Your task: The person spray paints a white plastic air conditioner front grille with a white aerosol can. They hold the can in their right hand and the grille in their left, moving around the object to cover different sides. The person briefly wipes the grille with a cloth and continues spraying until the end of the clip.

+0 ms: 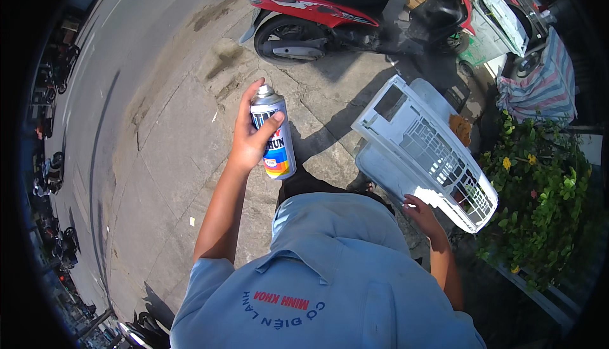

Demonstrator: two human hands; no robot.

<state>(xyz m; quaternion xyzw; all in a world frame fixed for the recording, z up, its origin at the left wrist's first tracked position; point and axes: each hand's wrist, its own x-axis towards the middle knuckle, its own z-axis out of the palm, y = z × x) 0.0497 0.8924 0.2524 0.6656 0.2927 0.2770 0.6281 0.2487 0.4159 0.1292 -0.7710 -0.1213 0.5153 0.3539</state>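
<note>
In my left hand (pixel 249 134) is an upright spray can (pixel 277 149) with a multicoloured label and a white nozzle on top. The fingers wrap round its side, and the cap is off. My right hand (pixel 421 214) is low on the right, beside the lower edge of a white plastic grille panel (pixel 390 124). Its fingers are slightly bent and apart; whether they touch the panel is hard to make out. The panel, a long frame with a rectangular opening and a lattice, lies tilted on a grey-blue rounded support (pixel 380 165).
A red and black motorbike (pixel 330 16) is parked ahead on the cracked concrete (pixel 171 152). To the right are a leafy bush with yellow flowers (pixel 539 197), a striped sack (pixel 539 85) and a pale bin (pixel 495 32). A road (pixel 95 95) runs along the left.
</note>
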